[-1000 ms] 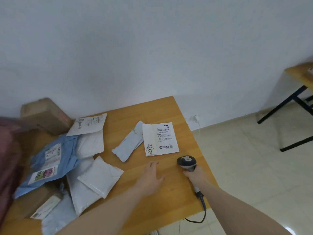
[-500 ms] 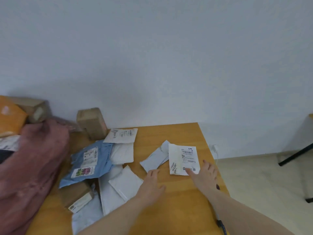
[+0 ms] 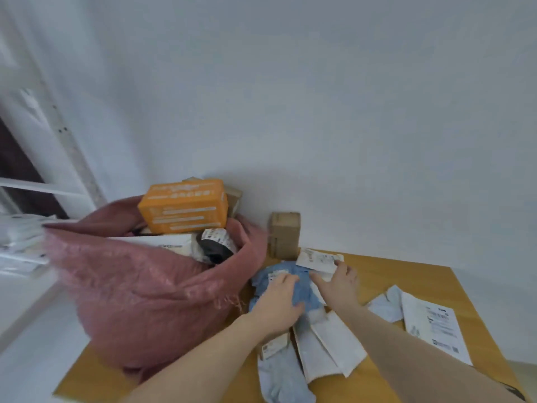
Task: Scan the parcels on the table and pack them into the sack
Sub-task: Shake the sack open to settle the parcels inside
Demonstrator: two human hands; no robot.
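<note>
Both hands, left hand and right hand, rest with fingers spread on the blue parcel, apparently gathering it; next it needs lifting into the pink sack.

At ten o'clock from my hands the pink sack looks like coarse woven plastic with a faint sheen; the blue mailer under my fingers is soft, crinkled plastic film; the table is smooth matt wood; at twelve o'clock, a plain matt cardboard box

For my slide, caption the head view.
Both hands on a blue parcel beside the pink sack.
</note>
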